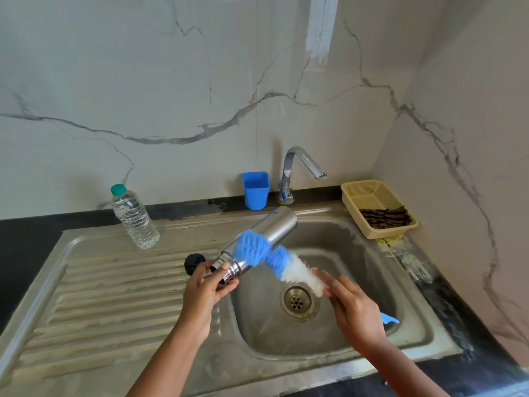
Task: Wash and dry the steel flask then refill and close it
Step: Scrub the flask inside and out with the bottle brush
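A: Where does the brushed cylindrical steel flask (pixel 266 239) lie relative to the hands?

B: It is held tilted over the stainless-steel sink basin (pixel 357 333), open mouth low and toward the left hand (pixel 204 287), closed base high and pointing toward the chrome tap (pixel 300 167). The left hand's fingers curl round the flask's neck just beside the mouth.

A: And the right hand (pixel 353 303)?

B: It lies to the right of the flask, above the round drain (pixel 297 300), fingers curled round the stem of a blue-and-white bristled bottle brush (pixel 272 257). The blue bristles lie across the flask's outer wall near the neck; the white bristles reach down to the right hand's fingertips. The brush's blue handle end shows behind the right wrist.

A: What else is shown?

B: A black round cap (pixel 194 263) rests on the ribbed draining board, just beside the left hand. A clear plastic water bottle with a green cap (pixel 133 217) stands at the board's far edge. A blue plastic cup (pixel 256 190) stands on the dark desk (pixel 28 233) beside the tap, and a cream plastic basket (pixel 378 207) holding a striped dark cloth (pixel 385 217) sits at the sink's far right corner.
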